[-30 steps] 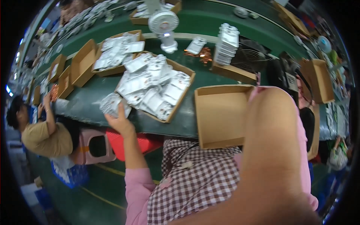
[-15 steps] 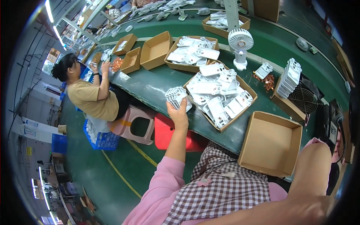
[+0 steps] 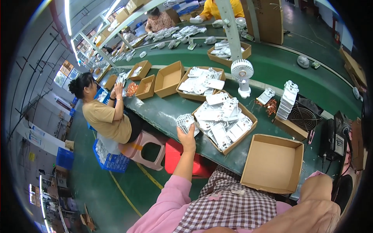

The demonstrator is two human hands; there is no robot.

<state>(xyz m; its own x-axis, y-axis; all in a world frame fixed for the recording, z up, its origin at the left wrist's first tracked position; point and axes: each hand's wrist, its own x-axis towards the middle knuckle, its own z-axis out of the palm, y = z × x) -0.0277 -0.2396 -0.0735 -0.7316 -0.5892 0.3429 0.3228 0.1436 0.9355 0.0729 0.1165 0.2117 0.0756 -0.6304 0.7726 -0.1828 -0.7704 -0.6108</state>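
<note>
My left hand (image 3: 187,138) is closed around a small stack of white plastic casings (image 3: 184,120), held at the near edge of the green worktable (image 3: 155,110). Just right of that hand stands a cardboard box heaped with more white casings (image 3: 223,120). My right forearm (image 3: 299,211) is bent back across the lower right, over my checked apron; its hand runs out below the picture's edge. A cardboard box (image 3: 272,163) with nothing in it sits in front of me, tilted at the table's edge.
A white fan (image 3: 243,73) stands behind the boxes. Further right are copper-coloured small parts (image 3: 271,108), a stack of upright casings (image 3: 287,99) and a black round grille (image 3: 305,117). At left a co-worker (image 3: 105,116) sits on a pink stool (image 3: 134,149).
The whole view has tilted up, so the table sits lower and more people show at the back. My left hand still holds the stack. My right forearm has shifted slightly.
</note>
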